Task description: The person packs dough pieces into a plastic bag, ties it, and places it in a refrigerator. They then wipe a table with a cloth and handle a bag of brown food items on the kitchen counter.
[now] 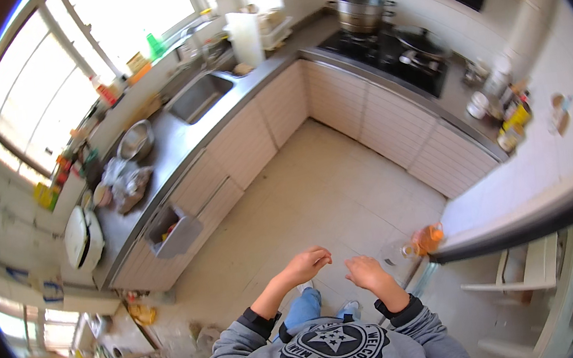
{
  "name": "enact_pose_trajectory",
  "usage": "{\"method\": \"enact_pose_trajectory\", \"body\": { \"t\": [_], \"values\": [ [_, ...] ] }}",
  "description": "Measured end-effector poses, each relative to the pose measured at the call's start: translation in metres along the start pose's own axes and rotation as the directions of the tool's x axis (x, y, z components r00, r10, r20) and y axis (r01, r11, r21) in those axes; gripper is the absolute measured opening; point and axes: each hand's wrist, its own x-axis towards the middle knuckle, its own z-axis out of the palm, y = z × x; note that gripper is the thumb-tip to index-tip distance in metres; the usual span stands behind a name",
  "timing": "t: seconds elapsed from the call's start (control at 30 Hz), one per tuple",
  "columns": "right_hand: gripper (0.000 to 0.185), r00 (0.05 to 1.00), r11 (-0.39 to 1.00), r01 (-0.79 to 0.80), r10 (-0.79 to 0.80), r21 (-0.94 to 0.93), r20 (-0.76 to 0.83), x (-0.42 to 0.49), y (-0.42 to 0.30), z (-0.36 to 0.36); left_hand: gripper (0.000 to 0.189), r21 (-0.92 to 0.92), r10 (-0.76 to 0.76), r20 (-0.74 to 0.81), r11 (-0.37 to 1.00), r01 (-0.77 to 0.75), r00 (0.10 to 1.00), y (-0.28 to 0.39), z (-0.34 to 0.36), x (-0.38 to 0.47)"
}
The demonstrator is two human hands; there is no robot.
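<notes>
My left hand (pixel 309 264) is raised in front of my body above the tiled floor (pixel 314 186), its fingers bent and nothing seen in it. Close to its right, my right hand (pixel 367 271) is held at about the same height, palm down, also with nothing seen in it. The two hands do not touch. Beyond them an L-shaped steel counter (pixel 177 154) runs along two walls, with a sink (pixel 201 97) in the left run and a black gas hob (pixel 384 56) in the right run.
A grey bin (pixel 179 236) hangs on the left cabinet front. Plastic bags (pixel 126 181) and a metal bowl (pixel 136 140) lie on the left counter. Bottles with orange caps or contents (pixel 427 240) stand on the floor by the right wall's end. A steamer pot (pixel 362 11) sits on the hob.
</notes>
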Motion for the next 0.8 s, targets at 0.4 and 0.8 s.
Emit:
{"method": "enact_pose_trajectory", "body": {
  "t": [0.4, 0.8],
  "values": [
    [0.036, 0.944, 0.931, 0.329, -0.318, -0.161, 0.088, 0.252, -0.138, -0.071, 0.032, -0.029, -0.278, -0.341, 0.958, 0.286, 0.898, -0.083, -0.229, -0.079],
    [0.048, 0.842, 0.532, 0.291, -0.537, 0.795, 0.051, 0.557, -0.270, -0.151, 0.067, 0.073, -0.167, -0.793, 0.929, 0.364, 0.586, -0.178, -0.411, -0.083]
  ]
}}
